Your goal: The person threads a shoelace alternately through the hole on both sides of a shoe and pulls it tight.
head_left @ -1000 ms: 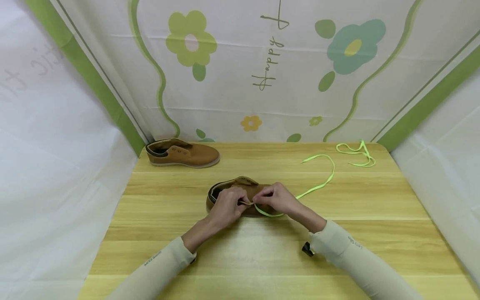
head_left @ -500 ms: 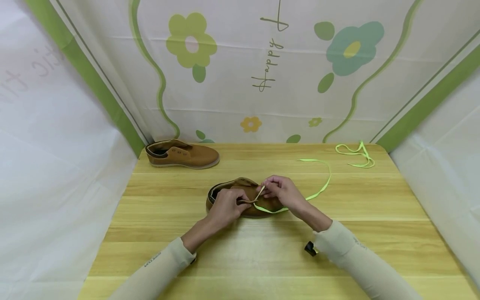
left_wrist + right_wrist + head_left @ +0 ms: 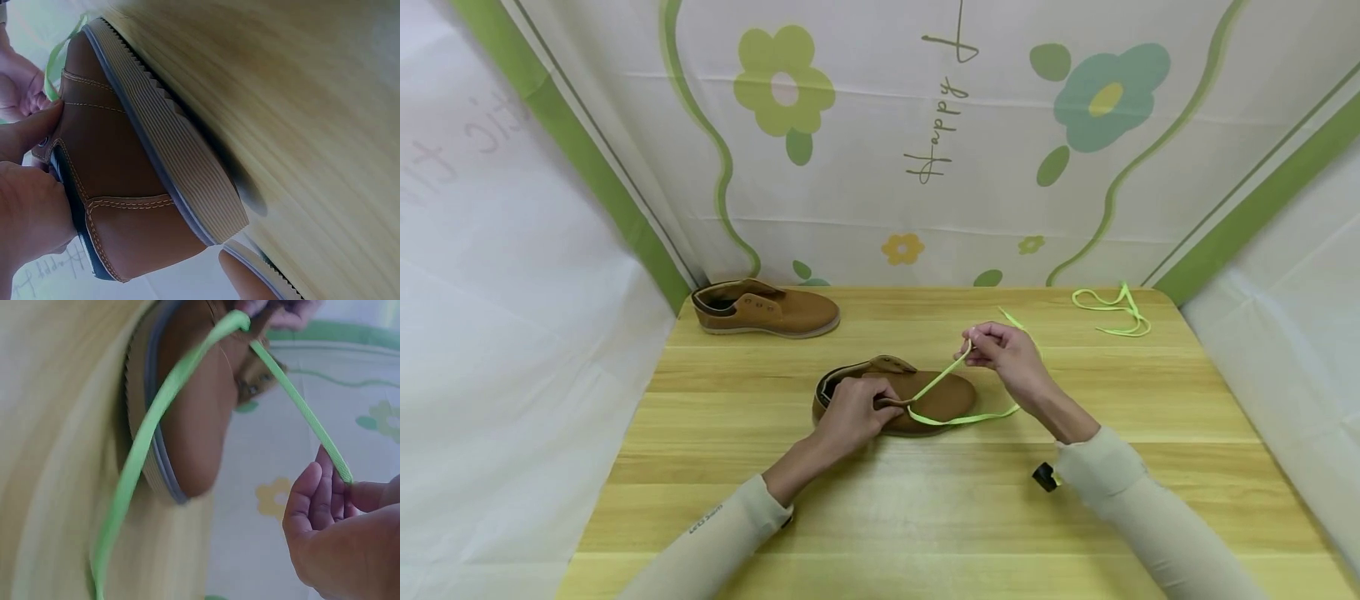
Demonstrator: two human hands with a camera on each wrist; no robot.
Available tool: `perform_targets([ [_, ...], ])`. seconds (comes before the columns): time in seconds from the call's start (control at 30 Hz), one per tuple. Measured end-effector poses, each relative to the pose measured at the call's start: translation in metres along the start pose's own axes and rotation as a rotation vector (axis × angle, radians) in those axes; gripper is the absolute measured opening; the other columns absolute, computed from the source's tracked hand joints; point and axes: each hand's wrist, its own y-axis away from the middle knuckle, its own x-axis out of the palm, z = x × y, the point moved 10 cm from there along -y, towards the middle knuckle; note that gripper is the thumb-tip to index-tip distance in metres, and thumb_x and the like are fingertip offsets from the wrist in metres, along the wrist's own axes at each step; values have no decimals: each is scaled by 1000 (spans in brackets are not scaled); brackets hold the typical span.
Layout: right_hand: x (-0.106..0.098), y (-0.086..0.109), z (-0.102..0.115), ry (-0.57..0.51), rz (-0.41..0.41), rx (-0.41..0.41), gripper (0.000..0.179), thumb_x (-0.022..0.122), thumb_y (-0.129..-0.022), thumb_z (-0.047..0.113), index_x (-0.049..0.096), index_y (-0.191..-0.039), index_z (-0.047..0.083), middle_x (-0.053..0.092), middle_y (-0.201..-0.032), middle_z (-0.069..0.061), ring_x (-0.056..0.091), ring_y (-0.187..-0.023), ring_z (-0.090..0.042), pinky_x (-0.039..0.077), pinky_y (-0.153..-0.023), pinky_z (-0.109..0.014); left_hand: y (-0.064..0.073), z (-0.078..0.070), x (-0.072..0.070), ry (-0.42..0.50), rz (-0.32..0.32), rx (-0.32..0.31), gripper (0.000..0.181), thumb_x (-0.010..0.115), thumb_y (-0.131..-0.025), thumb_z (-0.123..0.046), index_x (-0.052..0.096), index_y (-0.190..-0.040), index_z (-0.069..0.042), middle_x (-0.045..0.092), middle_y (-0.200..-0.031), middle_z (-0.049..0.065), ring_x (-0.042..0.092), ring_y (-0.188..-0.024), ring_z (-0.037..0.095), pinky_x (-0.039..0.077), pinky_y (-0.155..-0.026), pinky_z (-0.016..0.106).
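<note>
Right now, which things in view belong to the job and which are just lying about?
In use:
near shoe, gripped by the left hand
green lace, pinched by the right hand

Apparently just lying about:
far shoe
second lace

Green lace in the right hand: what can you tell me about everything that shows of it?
The lace is flat, bright yellow-green and looks like woven fabric. It appears threaded through the brown shoe's side flap, though the hole itself is hidden. One length rises straight from the flap to the right hand, which pinches it. The other curves loosely past the toe; the right hand and wrist partly hide it in the head view, and its tip shows beyond. The left hand pinches the flap nearby.
</note>
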Motion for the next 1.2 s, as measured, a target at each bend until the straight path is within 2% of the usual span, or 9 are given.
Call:
perform_targets([
  [0.33, -43, -3, 12, -76, -90, 5, 14, 60, -109, 13, 70, -105, 4, 74, -91, -2, 75, -85, -13, 61, -79, -25, 0, 0, 0, 6, -5, 9, 14, 92, -82, -9, 80, -86, -13, 79, -84, -2, 67, -70, 5, 50, -63, 20],
  [0.63, -81, -3, 15, -98, -194, 25, 15, 62, -108, 17, 71, -108, 5, 72, -92, 0, 69, -82, -11, 58, -73, -21, 0, 2, 0, 20, -5, -5, 14, 93, -81, -9, 79, -85, -13, 78, -84, -3, 67, -71, 5, 51, -64, 21],
  [0.97, -115, -1, 6, -162, -242, 81, 17, 62, -108, 20, 71, -111, 6, 70, -97, 1, 66, -85, -12, 57, -75, -22, 1, 3, 0, 20, 5, -17, 14, 92, -82, -10, 80, -86, -14, 79, -84, -3, 65, -70, 4, 50, -62, 21],
  [1.2, -133, 0, -1, -267, -277, 114, 15, 62, -108, 18, 73, -109, 8, 66, -100, 1, 64, -83, -12, 56, -74, -21, 2, 1, 0, 29, 15, -13, 13, 91, -82, -8, 80, -87, -12, 79, -85, -1, 61, -66, 2, 49, -60, 21],
])
